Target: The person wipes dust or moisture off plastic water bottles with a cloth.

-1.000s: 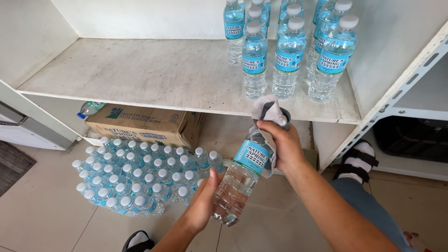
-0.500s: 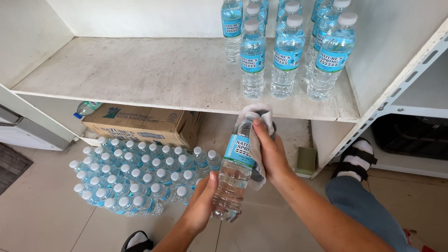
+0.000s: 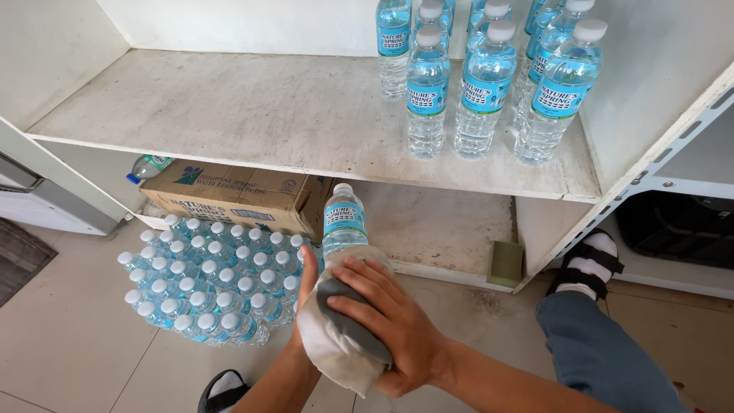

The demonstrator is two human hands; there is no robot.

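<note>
I hold a clear water bottle (image 3: 343,218) with a blue label and white cap upright over the floor. My left hand (image 3: 305,284) grips its lower body from behind, mostly hidden. My right hand (image 3: 390,321) presses a grey and white cloth (image 3: 339,336) around the bottle's bottom half, so only the bottle's top shows. Several matching bottles (image 3: 486,84) stand in rows at the back right of the white shelf (image 3: 229,115).
A shrink-wrapped pack of many small bottles (image 3: 210,279) lies on the tiled floor at left. A flat cardboard box (image 3: 237,195) sits under the shelf, with a lone bottle (image 3: 147,166) behind it. My sandalled foot (image 3: 589,264) and knee are at right.
The cloth was at the bottle's cap. My right hand has slid it down to the bottle's lower half, and the bottle now stands more upright and lower in view.
</note>
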